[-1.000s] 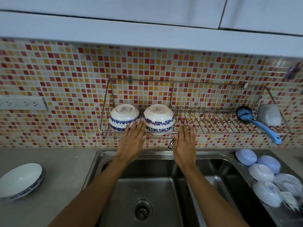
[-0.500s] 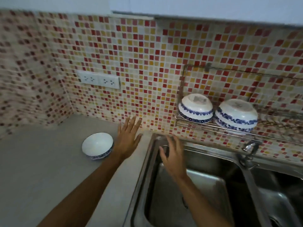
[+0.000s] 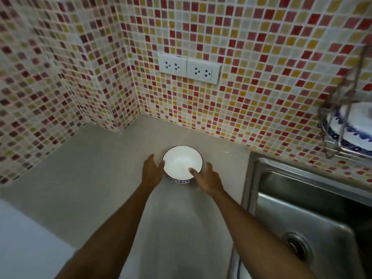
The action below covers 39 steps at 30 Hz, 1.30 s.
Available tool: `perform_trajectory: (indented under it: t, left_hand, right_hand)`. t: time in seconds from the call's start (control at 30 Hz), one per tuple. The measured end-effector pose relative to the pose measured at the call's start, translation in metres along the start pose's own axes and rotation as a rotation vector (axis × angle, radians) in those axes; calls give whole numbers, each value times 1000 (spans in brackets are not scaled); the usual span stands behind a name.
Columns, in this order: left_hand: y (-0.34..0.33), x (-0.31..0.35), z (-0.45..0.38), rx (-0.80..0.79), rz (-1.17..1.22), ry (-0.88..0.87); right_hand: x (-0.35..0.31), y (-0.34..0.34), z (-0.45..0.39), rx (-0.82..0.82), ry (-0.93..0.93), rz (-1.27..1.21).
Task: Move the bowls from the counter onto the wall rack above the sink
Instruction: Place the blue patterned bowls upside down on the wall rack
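Now the bowl (image 3: 182, 163) is being flanked from both sides on the counter (image 3: 96, 178).
Upright between the open left hand (image 3: 151, 172) and open right hand (image 3: 207, 178), both nearly touching its rim, neither grip being closed; nothing is being held.

— What sits on the grey stone counter (image 3: 96, 178)?
— A white ceramic bowl with a blue patterned base (image 3: 182, 163), upright. The left hand (image 3: 152, 172) is at its nine o'clock, the right hand (image 3: 209, 178) at four, fingers spread, thumb over the rim.
— Gripping it?
— Possibly touching; I can't tell.
— And at three o'clock?
— The steel sink (image 3: 302, 208), with the wire wall rack (image 3: 342, 121) above holding a blurred blue-and-white bowl (image 3: 354, 125).
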<state>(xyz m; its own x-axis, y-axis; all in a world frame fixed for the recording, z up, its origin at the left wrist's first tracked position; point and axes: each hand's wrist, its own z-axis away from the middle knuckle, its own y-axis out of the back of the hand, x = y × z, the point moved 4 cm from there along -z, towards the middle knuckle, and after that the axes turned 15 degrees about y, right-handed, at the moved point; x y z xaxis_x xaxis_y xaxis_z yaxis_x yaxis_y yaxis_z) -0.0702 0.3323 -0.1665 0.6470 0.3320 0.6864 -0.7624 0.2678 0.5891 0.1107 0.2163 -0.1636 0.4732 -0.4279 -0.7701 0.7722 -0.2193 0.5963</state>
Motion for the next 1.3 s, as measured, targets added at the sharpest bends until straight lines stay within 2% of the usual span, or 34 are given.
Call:
perform_trajectory:
  t: [0.13,0.3,0.53,0.63,0.8,0.97,1.1,1.3]
  left_hand:
    - [-11,-6,-15,-116,112,134]
    - [-27,-1,-16,-196,53,68]
    - [-47,7,19,-312,56,-62]
    - [-65,22,41,-368,92,-46]
    - [-106,49,90,-597,301,106]
    - [-148,72,162,-754,357,71]
    - [-176,83,219,-804,359,27]
    - [-217,86,275,-729,404,-46]
  right_hand:
    - [1,-18,-12,5,-86,-83]
    - [4,-29,-13,6,-162,-237]
    - [33,-12,16,98,-193,-328]
    - [47,12,38,167,-195,-394]
    - [70,66,81,243,-183,-388]
    - [95,119,133,300,-115,-377]
    - [122,160,170,325,-132,-364]
    - [162,208,210,308,-102,-348]
